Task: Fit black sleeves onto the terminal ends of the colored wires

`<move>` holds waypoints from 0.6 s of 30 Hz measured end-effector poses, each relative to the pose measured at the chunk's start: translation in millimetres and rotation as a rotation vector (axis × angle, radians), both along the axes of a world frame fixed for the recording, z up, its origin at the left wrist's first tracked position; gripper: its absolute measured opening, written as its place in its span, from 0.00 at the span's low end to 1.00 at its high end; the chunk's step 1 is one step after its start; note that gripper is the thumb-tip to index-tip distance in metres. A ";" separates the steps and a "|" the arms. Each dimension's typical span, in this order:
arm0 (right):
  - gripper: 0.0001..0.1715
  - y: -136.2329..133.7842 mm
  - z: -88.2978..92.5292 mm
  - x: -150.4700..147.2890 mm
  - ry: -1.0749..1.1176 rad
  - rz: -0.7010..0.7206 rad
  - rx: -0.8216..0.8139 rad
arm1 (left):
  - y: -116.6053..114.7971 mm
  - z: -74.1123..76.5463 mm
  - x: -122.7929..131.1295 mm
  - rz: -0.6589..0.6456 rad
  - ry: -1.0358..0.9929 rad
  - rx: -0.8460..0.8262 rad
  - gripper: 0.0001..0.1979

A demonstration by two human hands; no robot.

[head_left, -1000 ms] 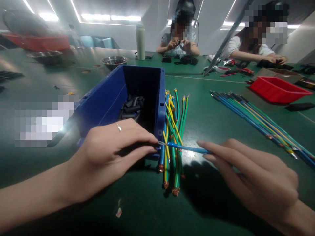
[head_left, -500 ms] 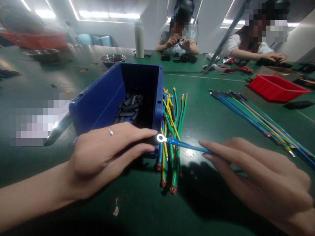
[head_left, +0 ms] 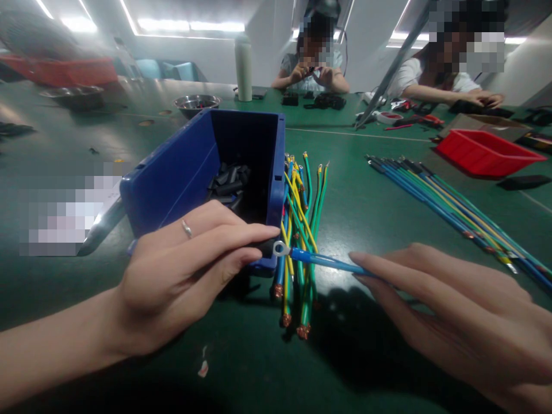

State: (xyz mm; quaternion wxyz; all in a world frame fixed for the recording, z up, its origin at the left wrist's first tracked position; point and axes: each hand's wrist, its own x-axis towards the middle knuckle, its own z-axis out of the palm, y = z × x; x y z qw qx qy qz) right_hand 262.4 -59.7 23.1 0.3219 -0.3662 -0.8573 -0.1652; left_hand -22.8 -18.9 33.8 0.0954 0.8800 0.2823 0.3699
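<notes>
My left hand [head_left: 181, 276] pinches a short black sleeve [head_left: 263, 248] in front of the blue bin [head_left: 181, 172]. My right hand [head_left: 448, 310] holds a blue wire [head_left: 328, 262] whose silver ring terminal [head_left: 280, 249] meets the sleeve's end. Just below and behind the wire lies a bundle of green, yellow and blue wires [head_left: 302, 230] with bare copper ends. Inside the bin sit several more black sleeves [head_left: 228, 181].
A longer bundle of blue and green wires [head_left: 448, 207] lies to the right, with a red tray [head_left: 483, 152] beyond it. Two other people work at the far side of the green table [head_left: 371, 190]. A pale bottle [head_left: 244, 68] and a metal bowl [head_left: 197, 104] stand far back.
The ring terminal has turned so its hole shows, and it sits against the black sleeve's end. Both hands stayed nearly in place; the view shifted slightly.
</notes>
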 end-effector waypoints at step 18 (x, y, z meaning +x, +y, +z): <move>0.10 -4.9 -4.3 -3.7 0.004 0.053 -0.003 | -3.3 -2.1 -0.2 -0.095 0.080 0.055 0.10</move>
